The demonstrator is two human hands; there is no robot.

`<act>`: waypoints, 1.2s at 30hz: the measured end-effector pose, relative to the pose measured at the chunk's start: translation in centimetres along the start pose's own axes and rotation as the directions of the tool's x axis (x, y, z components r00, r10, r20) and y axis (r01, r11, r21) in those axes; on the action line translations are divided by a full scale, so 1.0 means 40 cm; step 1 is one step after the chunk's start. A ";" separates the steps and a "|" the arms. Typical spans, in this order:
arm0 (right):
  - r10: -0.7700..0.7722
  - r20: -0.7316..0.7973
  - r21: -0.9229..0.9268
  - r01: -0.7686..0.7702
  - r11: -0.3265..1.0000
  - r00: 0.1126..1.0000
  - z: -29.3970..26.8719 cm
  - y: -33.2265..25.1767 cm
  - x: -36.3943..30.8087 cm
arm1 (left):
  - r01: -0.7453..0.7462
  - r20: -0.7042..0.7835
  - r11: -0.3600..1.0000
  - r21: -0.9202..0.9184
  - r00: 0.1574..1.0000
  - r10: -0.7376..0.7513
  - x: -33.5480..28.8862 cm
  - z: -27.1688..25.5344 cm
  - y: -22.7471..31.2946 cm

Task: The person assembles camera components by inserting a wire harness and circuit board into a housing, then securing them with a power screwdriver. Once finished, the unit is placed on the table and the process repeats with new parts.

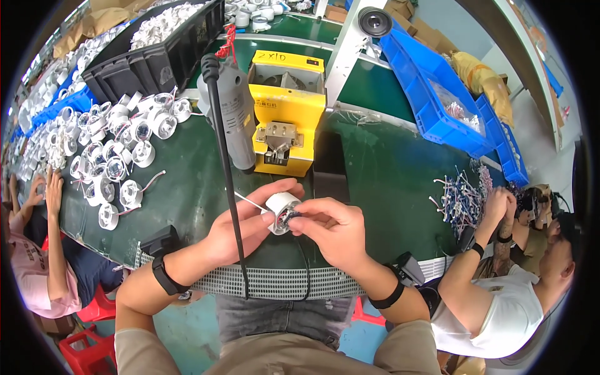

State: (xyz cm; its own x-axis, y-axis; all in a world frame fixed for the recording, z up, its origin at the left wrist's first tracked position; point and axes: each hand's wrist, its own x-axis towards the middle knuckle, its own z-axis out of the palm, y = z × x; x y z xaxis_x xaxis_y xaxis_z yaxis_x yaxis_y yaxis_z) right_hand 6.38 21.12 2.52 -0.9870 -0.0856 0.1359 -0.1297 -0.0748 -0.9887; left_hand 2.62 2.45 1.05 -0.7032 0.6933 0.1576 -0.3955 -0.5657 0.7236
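Over the near edge of the green table, my left hand [240, 228] is closed round a white ring-shaped plastic housing [279, 205]. A thin white wire sticks out from it to the left. My right hand [331, 228] presses its thumb and fingertips together at the housing's open face. A small circuit board with red wiring [285, 217] shows inside there, partly covered by the fingers. Just beyond my hands hangs a grey electric screwdriver [234, 115] on a red cord, its black cable looping down across my left wrist. Beside it stands a yellow screw feeder [290, 115].
Many white housings [115, 165] lie heaped at the left, before a black crate [156, 59]. Blue bins [431, 100] stand at the far right. A co-worker [500, 300] handles wired circuit boards [459, 199] at the right; another person [47, 269] sits at the left.
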 end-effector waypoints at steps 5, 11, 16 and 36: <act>-0.355 -0.013 -0.331 0.331 0.883 0.935 0.011 0.021 0.000 | -0.068 0.098 0.997 0.041 0.993 0.063 0.003 -0.006 -0.023; -0.230 -0.065 -0.131 0.220 0.967 0.971 0.024 0.037 0.004 | -0.074 0.092 0.981 0.179 0.994 0.058 -0.003 0.009 -0.020; -0.113 0.022 -0.047 0.114 0.992 0.993 0.008 0.040 0.019 | -0.176 0.081 0.817 0.549 0.984 0.157 -0.003 -0.001 -0.024; -0.664 -0.349 -0.150 0.661 0.736 0.661 0.139 -0.070 0.303 | 0.340 -0.551 0.927 0.158 0.809 -0.203 0.025 -0.068 0.034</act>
State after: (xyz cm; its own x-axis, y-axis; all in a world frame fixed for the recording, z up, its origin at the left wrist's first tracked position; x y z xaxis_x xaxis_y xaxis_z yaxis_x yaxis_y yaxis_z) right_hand -4.68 14.78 7.30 -0.5991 0.3404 0.7247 -0.7615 0.0372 -0.6470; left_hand -0.22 1.13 0.36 -0.8143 0.4299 -0.3900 -0.5127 -0.2180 0.8304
